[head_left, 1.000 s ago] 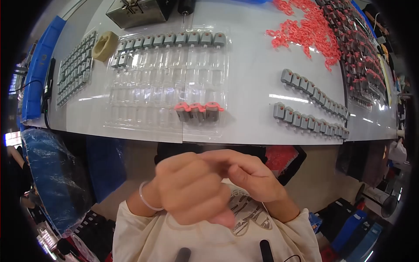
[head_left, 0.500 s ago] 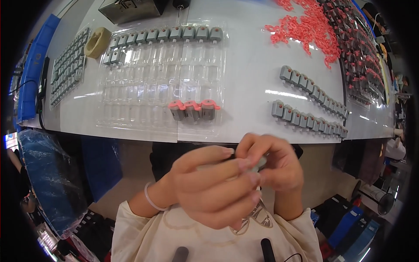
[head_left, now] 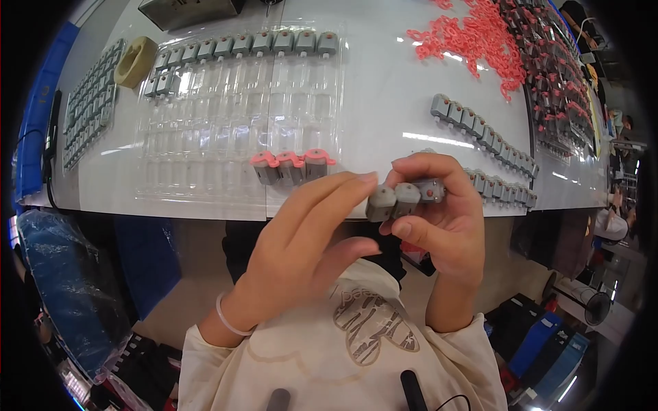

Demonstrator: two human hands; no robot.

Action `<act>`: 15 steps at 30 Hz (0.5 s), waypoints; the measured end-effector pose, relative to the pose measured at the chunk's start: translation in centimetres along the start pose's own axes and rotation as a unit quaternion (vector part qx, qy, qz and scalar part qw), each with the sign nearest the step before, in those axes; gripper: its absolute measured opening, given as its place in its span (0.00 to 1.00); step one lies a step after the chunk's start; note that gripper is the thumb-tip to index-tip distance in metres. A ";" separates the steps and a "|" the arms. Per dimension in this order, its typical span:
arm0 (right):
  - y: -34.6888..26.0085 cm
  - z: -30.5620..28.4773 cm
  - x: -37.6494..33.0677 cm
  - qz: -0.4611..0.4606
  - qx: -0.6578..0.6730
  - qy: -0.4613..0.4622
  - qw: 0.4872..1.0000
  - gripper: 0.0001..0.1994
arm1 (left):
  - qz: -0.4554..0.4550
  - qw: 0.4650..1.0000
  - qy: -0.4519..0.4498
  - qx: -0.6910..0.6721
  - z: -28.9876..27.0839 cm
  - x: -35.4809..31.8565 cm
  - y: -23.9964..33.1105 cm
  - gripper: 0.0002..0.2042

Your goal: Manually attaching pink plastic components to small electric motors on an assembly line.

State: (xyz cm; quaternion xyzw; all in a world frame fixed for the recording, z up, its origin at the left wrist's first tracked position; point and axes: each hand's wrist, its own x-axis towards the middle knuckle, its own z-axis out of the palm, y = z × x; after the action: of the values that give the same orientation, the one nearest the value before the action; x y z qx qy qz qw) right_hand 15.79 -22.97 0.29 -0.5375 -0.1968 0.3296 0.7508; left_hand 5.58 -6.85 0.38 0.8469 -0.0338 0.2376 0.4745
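Both hands are up in front of the chest, pinching a little row of small grey motors (head_left: 404,198) between them. The right hand (head_left: 439,226) is curled around the row, thumb underneath and fingers over the top, so it's closed on them pretty snugly. The left hand (head_left: 301,253) has its fingers stretched out fairly straight, fingertips (head_left: 367,179) touching the left end of the row, thumb tucked below. Just past the fingertips, on the white table (head_left: 384,103), three motors with pink caps (head_left: 291,166) sit at the near edge of a clear plastic tray (head_left: 226,123). Along the tray's far edge there's a line of grey motors (head_left: 240,46). To the right of the hands are two more rows of grey motors (head_left: 480,130), and farther off a pile of loose pink caps (head_left: 473,38).
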 end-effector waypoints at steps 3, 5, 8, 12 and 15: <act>-0.1 0.0 -0.2 -0.009 -0.016 -0.020 1.000 0.25 | -0.013 1.000 -0.010 -0.021 0.5 0.5 -0.1 0.21; 0.0 -0.3 -0.4 -0.021 -0.035 -0.030 0.999 0.25 | -0.050 0.998 -0.022 -0.044 0.7 0.6 -0.1 0.21; 0.0 -0.9 -0.6 -0.026 0.011 -0.066 0.997 0.24 | -0.058 0.995 -0.019 -0.082 0.8 0.5 -0.1 0.20; 0.1 -0.5 -0.7 0.028 0.025 -0.012 0.999 0.22 | -0.047 0.994 0.009 -0.101 1.3 0.7 -0.6 0.19; -1.1 -0.6 -0.7 0.044 -0.015 0.043 0.998 0.21 | -0.033 0.995 0.035 -0.086 1.0 0.8 -0.9 0.19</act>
State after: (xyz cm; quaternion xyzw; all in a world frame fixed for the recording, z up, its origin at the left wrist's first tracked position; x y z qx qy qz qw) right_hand 16.00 -24.12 1.13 -0.5706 -0.1451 0.3359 0.7352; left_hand 6.90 -7.01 -0.41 0.7948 -0.0091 0.2477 0.5540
